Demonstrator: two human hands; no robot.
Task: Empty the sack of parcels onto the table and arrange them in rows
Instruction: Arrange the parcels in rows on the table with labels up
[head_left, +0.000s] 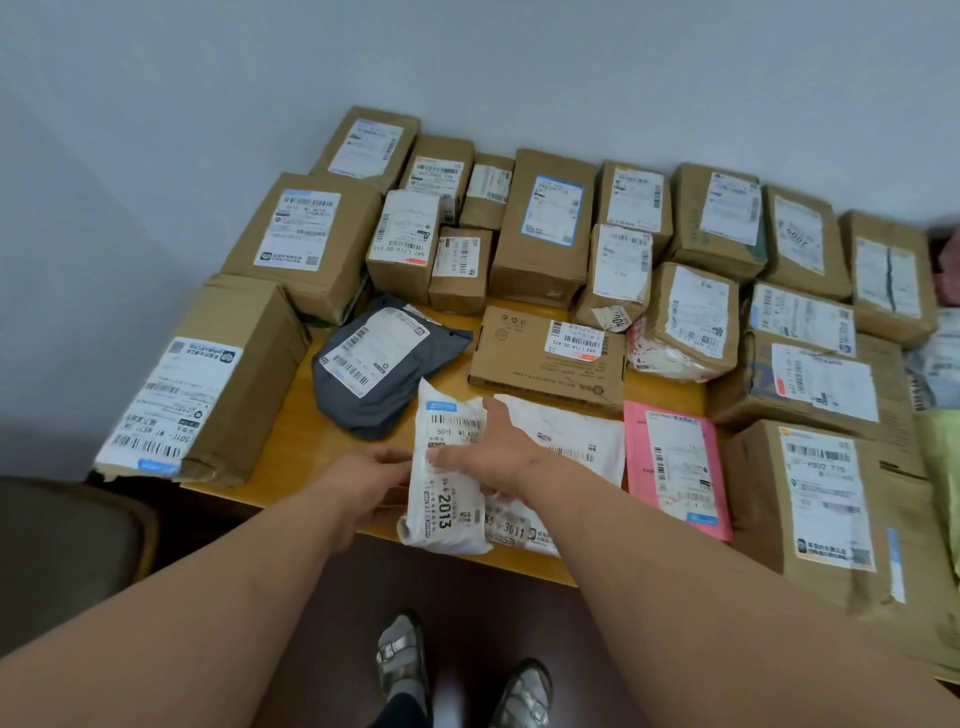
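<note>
I see a yellowish wooden tabletop (332, 441) carrying brown cardboard boxes (540, 234), a grey plastic mailer (379, 364) and a pink envelope (675, 467).

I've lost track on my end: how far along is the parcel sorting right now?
Mostly done: cardboard boxes stand in rows along the wall and both table sides, and no sack is in view. In hand: the left hand and right hand are placing a white mailer. Left: the grey mailer, flat box and pink mailer lie loosely in the middle.
</note>
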